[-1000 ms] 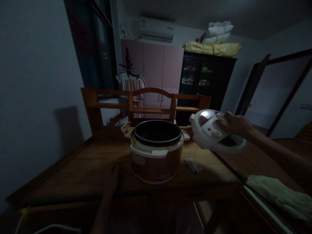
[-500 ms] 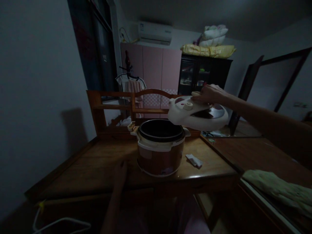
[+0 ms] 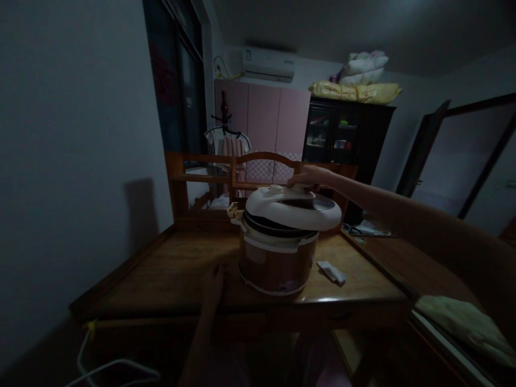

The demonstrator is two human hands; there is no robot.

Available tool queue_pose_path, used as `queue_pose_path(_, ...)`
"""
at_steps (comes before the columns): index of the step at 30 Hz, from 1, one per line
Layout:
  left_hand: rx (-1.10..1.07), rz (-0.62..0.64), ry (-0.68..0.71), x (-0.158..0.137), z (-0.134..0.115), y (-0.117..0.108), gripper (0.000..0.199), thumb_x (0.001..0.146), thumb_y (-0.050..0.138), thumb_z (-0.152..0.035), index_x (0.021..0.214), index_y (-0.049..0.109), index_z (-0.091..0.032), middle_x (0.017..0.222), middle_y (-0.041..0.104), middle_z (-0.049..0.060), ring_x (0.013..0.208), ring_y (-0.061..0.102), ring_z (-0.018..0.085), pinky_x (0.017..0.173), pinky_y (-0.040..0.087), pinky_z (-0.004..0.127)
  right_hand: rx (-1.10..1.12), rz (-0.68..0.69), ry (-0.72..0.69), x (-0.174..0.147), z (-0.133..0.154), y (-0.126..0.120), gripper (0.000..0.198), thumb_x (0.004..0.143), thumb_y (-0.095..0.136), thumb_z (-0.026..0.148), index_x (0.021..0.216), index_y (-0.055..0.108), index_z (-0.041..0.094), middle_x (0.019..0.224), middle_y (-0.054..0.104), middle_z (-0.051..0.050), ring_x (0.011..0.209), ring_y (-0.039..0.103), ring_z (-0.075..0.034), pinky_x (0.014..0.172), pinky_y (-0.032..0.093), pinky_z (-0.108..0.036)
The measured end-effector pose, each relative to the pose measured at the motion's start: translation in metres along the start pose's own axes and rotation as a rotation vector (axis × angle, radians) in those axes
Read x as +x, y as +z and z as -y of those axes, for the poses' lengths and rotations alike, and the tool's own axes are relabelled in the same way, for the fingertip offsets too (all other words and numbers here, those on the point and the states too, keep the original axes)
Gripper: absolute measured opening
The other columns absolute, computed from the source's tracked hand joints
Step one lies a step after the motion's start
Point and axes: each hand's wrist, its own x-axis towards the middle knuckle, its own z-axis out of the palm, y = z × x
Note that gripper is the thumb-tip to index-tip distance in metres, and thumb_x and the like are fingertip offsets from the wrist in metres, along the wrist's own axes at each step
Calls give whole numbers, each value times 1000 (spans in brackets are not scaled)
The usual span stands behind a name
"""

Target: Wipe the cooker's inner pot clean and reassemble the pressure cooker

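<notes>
My right hand [image 3: 309, 177] is closed around the handle on top of a white cooker lid [image 3: 294, 214]. The lid sits tilted over the electric pressure cooker [image 3: 278, 263], shifted to the right, with a strip of the dark inner pot [image 3: 268, 224] showing at the left. Whether the lid's right side touches the rim I cannot tell. My left hand [image 3: 213, 282] rests on the wooden desk [image 3: 173, 271] to the left of the cooker; its fingers are curled in shadow and hard to make out.
Right of the cooker lies a folded white tissue [image 3: 331, 272]. A wooden shelf rail [image 3: 262, 157] runs along the desk's back edge. A white hanger [image 3: 116, 363] is at the lower left, and pale cloth [image 3: 463, 322] lies at the lower right.
My right hand has brought the lid left and down, from beside the cooker to over its opening. The left hand stays on the desk. The view has shifted slightly.
</notes>
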Motion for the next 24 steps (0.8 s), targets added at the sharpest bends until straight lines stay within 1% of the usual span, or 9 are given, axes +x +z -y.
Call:
queue_pose_path(3, -7, 17, 12, 0, -1, 0, 43, 89, 37, -41, 100, 68, -13, 91, 71, 12, 86, 66, 27, 82, 50, 39, -3, 29, 36, 9, 9, 12, 48, 68, 72, 56, 81, 71, 11, 59, 63, -6, 51, 61, -18, 43, 50, -25)
queue_pose_path(6, 1, 10, 10, 1, -1, 1, 42, 88, 37, -40, 96, 68, -12, 90, 71, 13, 88, 66, 28, 84, 49, 40, -6, 86, 29, 20, 11, 23, 49, 69, 69, 57, 79, 70, 10, 59, 63, -7, 51, 62, -19, 44, 52, -26)
queue_pose_path(9, 16, 3, 6, 2, 0, 1, 42, 88, 38, -41, 93, 68, -12, 93, 71, 15, 90, 66, 29, 86, 48, 42, 7, 117, 26, 32, 9, 32, 51, 68, 70, 58, 78, 70, 9, 63, 65, -9, 51, 62, -20, 44, 53, -29)
queue_pose_path(13, 12, 8, 19, 0, 1, 1, 43, 90, 37, -41, 98, 68, -13, 100, 71, 15, 95, 65, 28, 89, 47, 40, 21, 134, 6, 45, 2, 38, 53, 66, 71, 60, 79, 70, 8, 64, 65, -9, 53, 63, -21, 46, 54, -31)
queue_pose_path(15, 6, 13, 13, 0, 2, 1, 44, 90, 36, -42, 100, 68, -13, 100, 71, 14, 95, 65, 28, 88, 47, 39, 31, 150, -4, 47, -1, 40, 55, 66, 70, 61, 79, 70, 8, 63, 65, -9, 54, 63, -22, 45, 54, -31)
queue_pose_path(18, -3, 29, -2, 1, 2, 2, 44, 90, 35, -41, 101, 68, -14, 93, 72, 12, 89, 66, 27, 84, 49, 39, 53, 146, -25, 48, -4, 44, 56, 65, 70, 63, 79, 70, 9, 64, 66, -9, 54, 63, -22, 44, 53, -30)
queue_pose_path(24, -1, 6, -17, 0, -1, 0, 44, 89, 37, -43, 100, 68, -13, 99, 71, 14, 94, 65, 29, 87, 48, 41, 72, 121, -52, 47, -6, 51, 59, 64, 70, 67, 81, 71, 10, 65, 65, -9, 50, 61, -20, 41, 50, -28)
